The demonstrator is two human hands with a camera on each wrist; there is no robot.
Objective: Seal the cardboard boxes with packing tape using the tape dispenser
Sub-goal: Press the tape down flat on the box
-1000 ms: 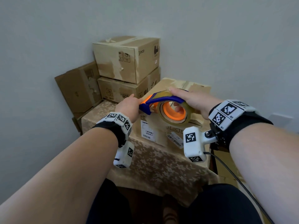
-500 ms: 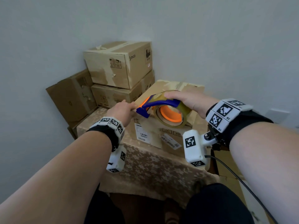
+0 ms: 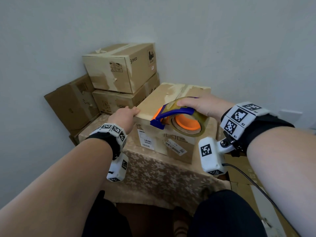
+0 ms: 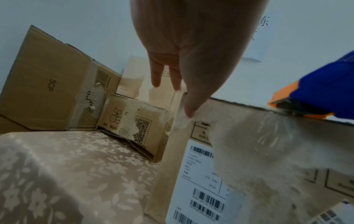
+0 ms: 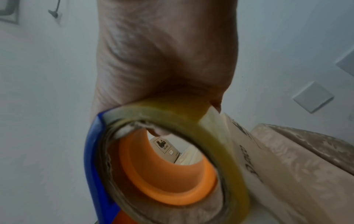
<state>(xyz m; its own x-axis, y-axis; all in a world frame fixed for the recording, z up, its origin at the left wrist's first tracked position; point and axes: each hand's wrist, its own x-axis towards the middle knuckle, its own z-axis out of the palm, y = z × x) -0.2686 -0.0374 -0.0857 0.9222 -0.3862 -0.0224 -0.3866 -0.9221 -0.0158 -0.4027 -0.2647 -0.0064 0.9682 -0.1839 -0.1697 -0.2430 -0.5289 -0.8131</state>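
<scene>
A taped cardboard box with shipping labels stands on the table. My left hand rests on its near left top corner, with the thumb on the top edge. In the left wrist view the left hand has straight fingers and the thumb tip touches the box edge. My right hand grips the tape dispenser from above. It has a blue frame, an orange hub and a clear tape roll. Its cutter end sits at the box's near top edge. The right wrist view shows the roll under my palm.
Two boxes are stacked at the back left against the wall, with a tilted box beside them. The table wears a floral cloth. Flattened cardboard lies low on the right, and a cable hangs from my right wrist.
My left hand has left the dispenser's front end and moved left onto the box's near corner. The right hand has kept its grip on the dispenser, which has come nearer the front edge.
</scene>
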